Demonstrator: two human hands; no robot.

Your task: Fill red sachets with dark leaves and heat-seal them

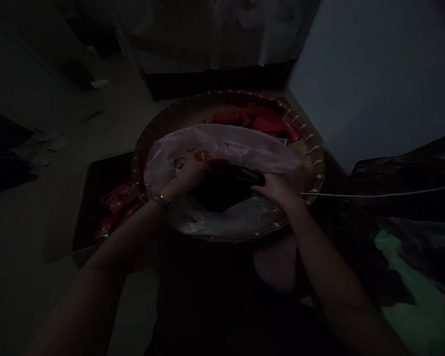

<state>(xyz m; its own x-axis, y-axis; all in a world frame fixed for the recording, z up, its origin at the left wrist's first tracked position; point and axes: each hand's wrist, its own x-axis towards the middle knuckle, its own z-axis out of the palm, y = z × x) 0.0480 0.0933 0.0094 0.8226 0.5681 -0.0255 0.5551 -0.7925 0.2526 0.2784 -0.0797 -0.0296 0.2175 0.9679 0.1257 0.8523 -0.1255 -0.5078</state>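
The scene is very dark. My left hand (191, 175), a bracelet at its wrist, is closed on a small red packet (217, 160) above the left part of a clear plastic bag (230, 141). The bag lies spread over a round woven tray (315, 153). Within the bag's ring is a black device (222, 190) with a pale metallic strip; its outline fades into the dark. My right hand (276, 190) grips the device's right end, thumb toward the middle. Small brown pieces show near my left fingers, too dim to name.
Several red packets (261, 121) lie at the tray's far right. A cardboard box (82, 207) with more red packets stands to the left. A white cord (356, 196) runs off right. Green cloth-like material (419, 316) lies low on the right, beside a pale wall (374, 74).
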